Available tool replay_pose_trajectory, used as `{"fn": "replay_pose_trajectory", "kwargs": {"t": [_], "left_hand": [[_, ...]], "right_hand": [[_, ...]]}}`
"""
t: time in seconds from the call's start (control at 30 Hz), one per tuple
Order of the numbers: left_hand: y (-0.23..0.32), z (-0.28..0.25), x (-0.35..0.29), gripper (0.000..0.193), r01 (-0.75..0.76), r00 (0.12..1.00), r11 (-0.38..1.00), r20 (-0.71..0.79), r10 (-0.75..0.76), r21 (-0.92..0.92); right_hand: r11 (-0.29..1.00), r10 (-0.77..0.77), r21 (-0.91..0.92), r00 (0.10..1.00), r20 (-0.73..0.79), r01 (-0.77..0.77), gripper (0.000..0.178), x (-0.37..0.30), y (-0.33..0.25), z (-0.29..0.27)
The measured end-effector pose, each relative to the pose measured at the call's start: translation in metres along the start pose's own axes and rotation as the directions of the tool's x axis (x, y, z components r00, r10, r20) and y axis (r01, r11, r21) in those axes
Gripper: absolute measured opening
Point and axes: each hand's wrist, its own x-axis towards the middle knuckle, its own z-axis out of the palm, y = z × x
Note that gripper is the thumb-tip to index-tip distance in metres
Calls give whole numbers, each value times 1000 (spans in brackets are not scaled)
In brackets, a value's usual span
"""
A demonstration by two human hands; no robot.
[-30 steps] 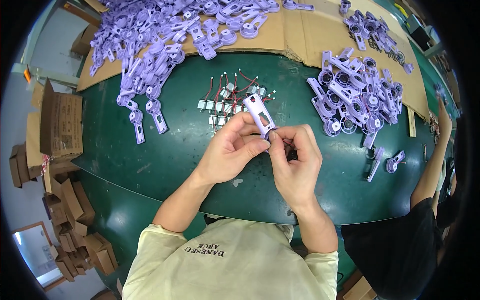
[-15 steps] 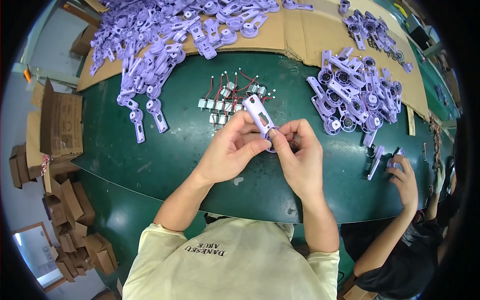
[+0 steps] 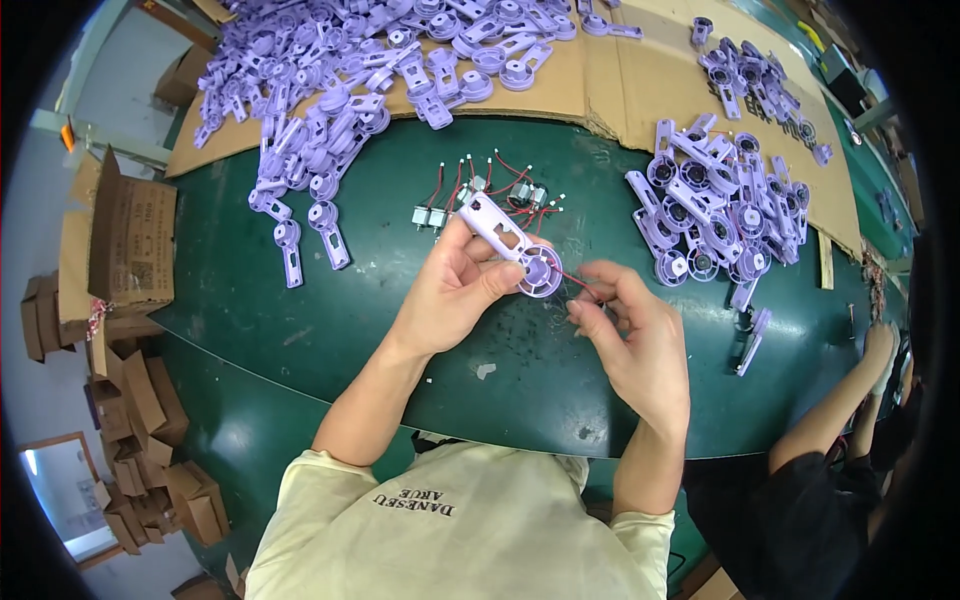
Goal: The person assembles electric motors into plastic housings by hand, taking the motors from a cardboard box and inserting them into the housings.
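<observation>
We have the purple shell (image 3: 487,220) in our left hand (image 3: 450,300), over the middle of the green table (image 3: 300,330), on the near side of the small silver motors (image 3: 437,217). Its handle slants toward the far left and its ring (image 3: 541,293) sits at the near right end. The left thumb (image 3: 497,283) presses beside the ring while the fingers support the shell from behind, so that hand is grasping it. Our right hand (image 3: 645,350) is half curled, apart from the shell, with a red wire (image 3: 576,283) running from the ring to its fingers; we cannot tell whether they pinch the wire or merely touch it. The shell looks like moulded plastic, so we judge it light and stiff, and its smooth face perhaps a little slippery under dry fingertips. The handle's solid edges, or the neck beside the ring, seem the best places to hold. The ring's rim and thin spokes look weaker, and we would not squeeze them hard. The wire looks thin and limp; a sharp tug might strain its joint, so a gentle pinch near its free end would suit. Similar shells lie in a pile (image 3: 715,200) at the right.
</observation>
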Motion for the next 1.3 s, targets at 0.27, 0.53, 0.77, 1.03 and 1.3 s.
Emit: {"fn": "replay_pose_trajectory", "kwargs": {"t": [0.27, 0.53, 0.77, 1.03, 1.3], "left_hand": [[-3, 0, 1, 39, 93, 994, 991, 68, -86, -99], [-2, 10, 2, 37, 88, 996, 994, 23, -87, -67], [-1, 11, 2, 36, 163, 987, 967, 46, -157, -194], [-4, 14, 0, 34, 154, 988, 971, 5, -156, -181], [-10, 16, 0, 30, 87, 996, 995, -13, -88, -50]], "right_hand": [[995, -92, 22, 982, -167, 97, 13, 0, 5, 12], [943, -290, -235, 931, -220, 237, 12, 2, -4, 12], [994, -99, -58, 970, -221, 88, 14, -1, 7, 19], [961, -270, -135, 930, -248, 243, 7, 1, 5, 17], [942, -263, -260, 946, -189, 211, 16, 2, 6, 15]]}}
